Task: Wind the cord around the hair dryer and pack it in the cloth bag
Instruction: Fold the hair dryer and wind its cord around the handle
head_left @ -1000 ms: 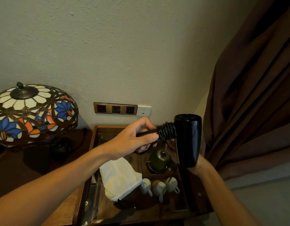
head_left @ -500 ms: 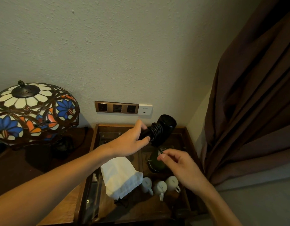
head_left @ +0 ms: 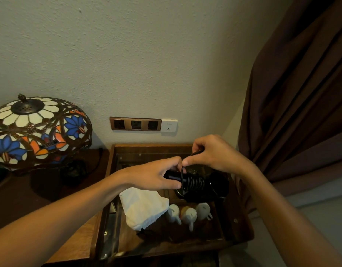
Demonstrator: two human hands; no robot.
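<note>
Black hair dryer being gripped by the handle in left hand, right hand pinching the cord above its coils, over cloth bag

The hair dryer looks like glossy black plastic, its handle wrapped in matt black cord, and the cloth bag below it is soft off-white fabric with a finely frayed edge. The surface is dark polished wood with a sheen, carrying small glazed white ceramic cups. The lamp shade is coloured stained glass in dark metal, against a rough, matt plastered wall beside a matt brown cloth curtain.
</note>
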